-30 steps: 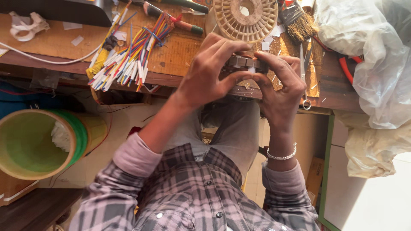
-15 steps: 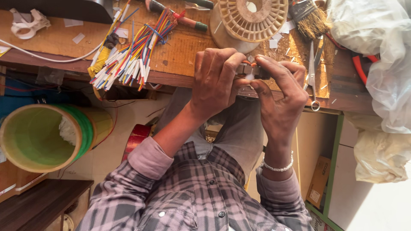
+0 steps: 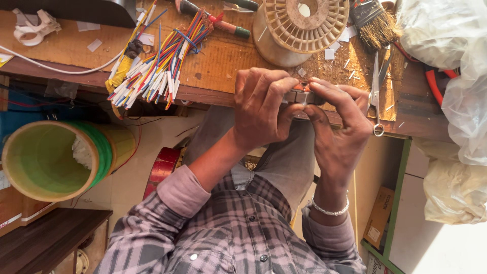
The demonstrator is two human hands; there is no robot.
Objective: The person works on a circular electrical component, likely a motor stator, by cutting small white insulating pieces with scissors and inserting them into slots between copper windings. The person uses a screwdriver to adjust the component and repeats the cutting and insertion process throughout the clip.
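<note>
My left hand (image 3: 264,109) and my right hand (image 3: 340,127) meet at the front edge of a worn wooden workbench (image 3: 218,61). Both pinch a small dark metal part with an orange bit (image 3: 300,95) between fingers and thumbs. Most of the part is hidden by my fingers. A silver bracelet (image 3: 329,209) sits on my right wrist. My plaid sleeves fill the bottom of the view.
A bundle of coloured wires (image 3: 157,61) lies left on the bench. Behind my hands stand a cream plastic spool (image 3: 299,25), a screwdriver (image 3: 213,19), a brush (image 3: 375,23) and scissors (image 3: 376,91). A yellow-green tube (image 3: 56,160) lies lower left; plastic bags (image 3: 451,76) at right.
The view has shifted and my hands sit slightly lower right in it. They stay closed on the small part, fingers working it a little.
</note>
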